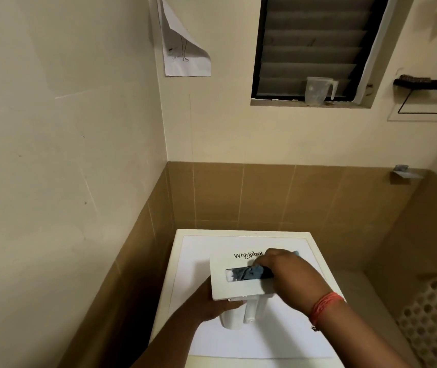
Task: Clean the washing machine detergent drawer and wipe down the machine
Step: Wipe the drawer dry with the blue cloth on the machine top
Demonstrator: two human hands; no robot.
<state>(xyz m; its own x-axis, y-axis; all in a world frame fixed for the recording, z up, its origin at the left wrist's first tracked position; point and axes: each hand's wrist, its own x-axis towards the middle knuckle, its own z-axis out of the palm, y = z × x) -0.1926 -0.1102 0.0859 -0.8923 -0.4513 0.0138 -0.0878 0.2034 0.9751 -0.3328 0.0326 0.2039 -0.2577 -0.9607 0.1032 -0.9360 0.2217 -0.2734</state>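
The white detergent drawer (238, 285), marked Whirlpool on its front panel, is held up over the washing machine's white top (193, 258). My left hand (206, 301) grips the drawer from its left underside. My right hand (283, 272) presses a grey-blue cloth (249, 273) into the handle recess of the front panel. The drawer's white compartments hang below the panel, partly hidden by my left hand. A red thread band sits on my right wrist.
Cream walls with brown tiles close in the machine at left and behind. A louvred window (315, 46) above has a clear plastic jug (317, 90) on its sill. A paper sheet (182, 46) hangs on the wall. A white lattice basket (435, 312) stands at right.
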